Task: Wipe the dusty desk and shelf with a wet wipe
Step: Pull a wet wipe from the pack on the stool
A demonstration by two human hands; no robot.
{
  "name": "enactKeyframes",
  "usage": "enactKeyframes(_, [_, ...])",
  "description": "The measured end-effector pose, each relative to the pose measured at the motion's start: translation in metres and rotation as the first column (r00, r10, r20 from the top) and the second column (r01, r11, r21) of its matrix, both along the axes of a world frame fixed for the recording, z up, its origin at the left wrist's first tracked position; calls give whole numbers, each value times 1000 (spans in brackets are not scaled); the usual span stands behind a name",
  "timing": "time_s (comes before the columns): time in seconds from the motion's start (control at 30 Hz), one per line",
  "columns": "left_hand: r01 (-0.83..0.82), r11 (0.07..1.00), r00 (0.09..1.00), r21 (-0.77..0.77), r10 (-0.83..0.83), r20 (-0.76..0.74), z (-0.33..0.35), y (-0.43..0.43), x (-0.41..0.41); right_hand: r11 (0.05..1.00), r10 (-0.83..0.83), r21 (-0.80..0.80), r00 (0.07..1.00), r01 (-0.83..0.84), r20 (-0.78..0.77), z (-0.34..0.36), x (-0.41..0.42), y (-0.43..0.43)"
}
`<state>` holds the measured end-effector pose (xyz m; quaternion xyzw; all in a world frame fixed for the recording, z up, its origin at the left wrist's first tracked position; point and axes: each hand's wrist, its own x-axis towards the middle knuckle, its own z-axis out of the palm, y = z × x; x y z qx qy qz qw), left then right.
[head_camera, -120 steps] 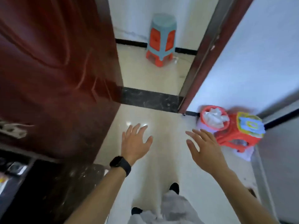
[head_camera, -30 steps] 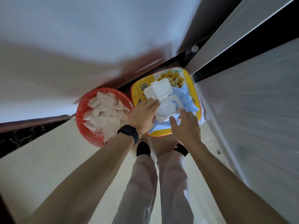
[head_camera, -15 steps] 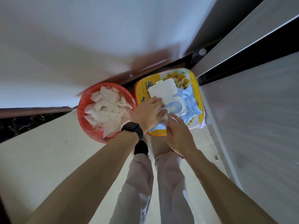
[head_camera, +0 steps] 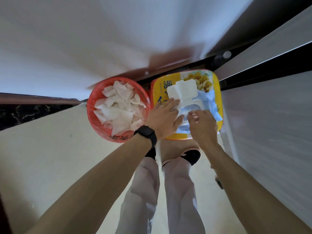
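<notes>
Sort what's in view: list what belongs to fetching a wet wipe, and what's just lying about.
Belongs to the job:
- wet wipe pack, flip lid open
- left hand, pressing on the pack
- right hand, fingers at the pack's opening
- yellow-topped stool holding the pack

Lying about:
- red basket full of crumpled white wipes
- black wristwatch

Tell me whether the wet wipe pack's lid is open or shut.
Open. The white flip lid stands raised behind the wet wipe pack, its oval opening exposed between both hands.
</notes>
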<state>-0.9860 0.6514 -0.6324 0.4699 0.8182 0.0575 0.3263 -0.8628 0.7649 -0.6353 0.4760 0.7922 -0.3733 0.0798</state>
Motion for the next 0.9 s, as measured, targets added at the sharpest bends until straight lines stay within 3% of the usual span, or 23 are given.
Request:
enactKeyframes(0.13, [4, 1000, 999, -10, -4, -36, -4, 1, 5, 997, 11, 75, 997, -17, 70, -2, -6, -8])
enactKeyframes(0.27, [5, 1000, 998, 14, -4, -57, -8, -4, 9, 953, 139, 230, 961, -195, 239, -2, -15, -9])
enactKeyframes(0.5, [-51, 998, 999, 26, 52, -10, -7, -3, 10, 772, 425, 318, 819, -550, 385, 1, -26, -9])
enactKeyframes(0.6, [-37, 999, 999, 12, 38, -27, -8, -3, 8, 755, 414, 384, 840, -532, 350, -5, -26, -12])
enactKeyframes(0.73, [-31, 998, 999, 61, 32, -12, -9, -6, 6, 826, 366, 359, 898, -434, 244, -10, -15, -9])
enactKeyframes(0.9, [-39, 994, 999, 105, 41, -13, -15, -9, 6, 710, 443, 440, 834, -550, 329, -11, -18, -7])
